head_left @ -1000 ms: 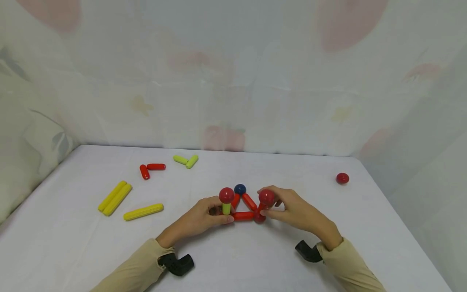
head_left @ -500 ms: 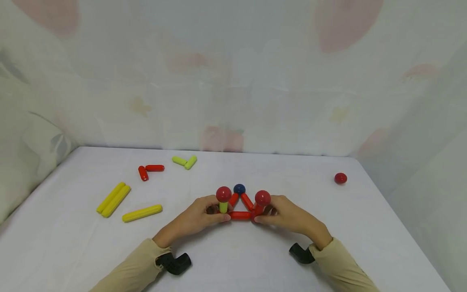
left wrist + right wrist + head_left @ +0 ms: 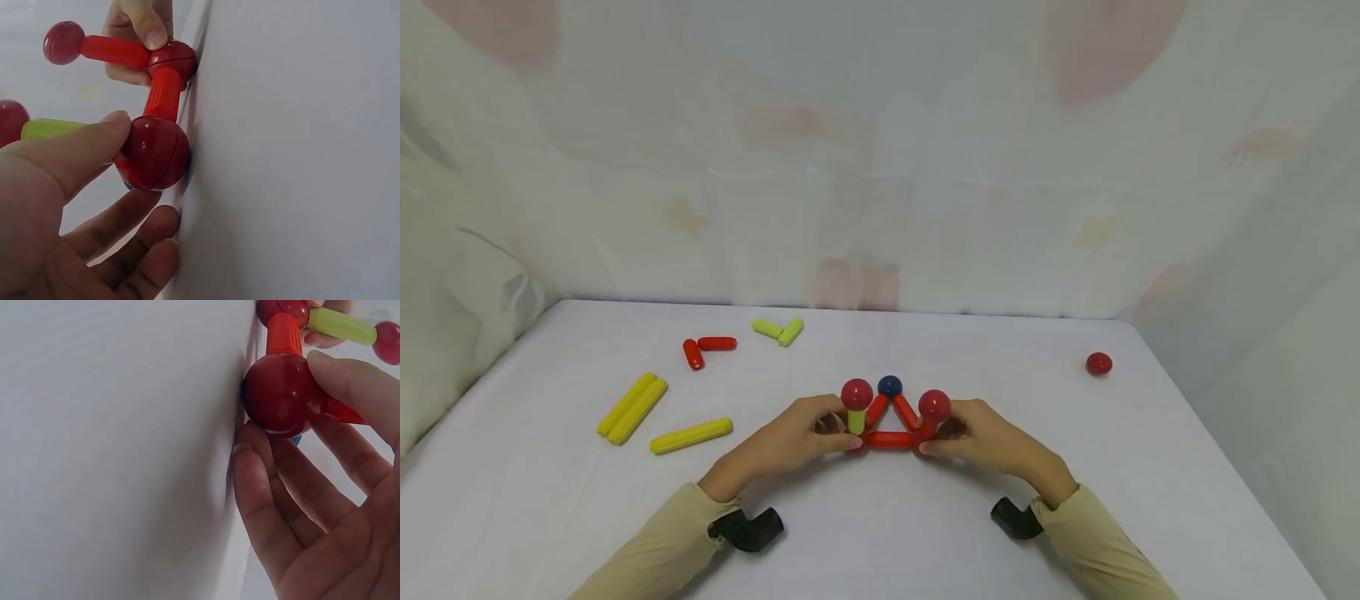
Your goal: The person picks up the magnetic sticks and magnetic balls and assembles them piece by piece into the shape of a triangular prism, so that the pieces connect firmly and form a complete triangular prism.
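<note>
A triangle of red rods lies on the table, with a blue ball at its far corner. At the near left corner my left hand grips a red ball between thumb and fingers. From that corner a light green rod stands up, topped by another red ball. My right hand holds the red ball at the near right corner, thumb on one side and fingertips on the other. An upright red rod there carries a red ball too.
Yellow rods lie to the left, two of them side by side. Farther back are two short red rods and two light green rods. A loose red ball sits at the far right. Patterned cloth hangs behind the table.
My right hand has shifted left and its grip has moved down to the near right corner ball. The joined piece sits slightly farther left in view. My left hand still holds its corner.
</note>
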Demonstrator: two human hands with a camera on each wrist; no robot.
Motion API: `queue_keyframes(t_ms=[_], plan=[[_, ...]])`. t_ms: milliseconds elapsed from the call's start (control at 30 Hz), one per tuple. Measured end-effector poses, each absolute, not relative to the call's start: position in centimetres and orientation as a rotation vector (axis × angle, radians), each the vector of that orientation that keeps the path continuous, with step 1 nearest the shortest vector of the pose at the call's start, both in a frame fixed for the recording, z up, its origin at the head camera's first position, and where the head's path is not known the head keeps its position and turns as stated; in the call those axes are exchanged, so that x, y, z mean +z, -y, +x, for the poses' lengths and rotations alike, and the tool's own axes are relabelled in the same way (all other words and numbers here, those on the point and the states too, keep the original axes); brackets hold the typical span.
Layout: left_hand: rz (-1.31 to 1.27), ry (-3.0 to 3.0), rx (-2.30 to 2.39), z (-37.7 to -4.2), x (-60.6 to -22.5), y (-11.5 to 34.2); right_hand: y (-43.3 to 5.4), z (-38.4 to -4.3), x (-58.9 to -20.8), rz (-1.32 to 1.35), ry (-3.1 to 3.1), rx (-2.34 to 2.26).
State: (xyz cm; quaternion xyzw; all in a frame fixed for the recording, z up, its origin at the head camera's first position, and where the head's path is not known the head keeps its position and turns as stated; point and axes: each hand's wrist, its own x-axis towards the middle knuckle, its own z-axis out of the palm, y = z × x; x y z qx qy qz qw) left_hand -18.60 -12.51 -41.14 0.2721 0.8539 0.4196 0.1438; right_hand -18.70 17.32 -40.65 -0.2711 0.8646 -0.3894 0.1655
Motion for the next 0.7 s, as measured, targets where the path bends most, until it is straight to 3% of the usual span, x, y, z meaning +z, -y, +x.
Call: queue_keyframes(t_ms=[400,700], plan=[[0.766,-2.499,1.216,-18.1,-41.0,12.5,-17.5,-18.7,-40.6,-0.713,-2.43,-1.164],[0.679,-2.643,1.061,-17.9,-39.8,15.8,-17.6,-18.8,-40.7,-0.674,-2.417,-1.167]])
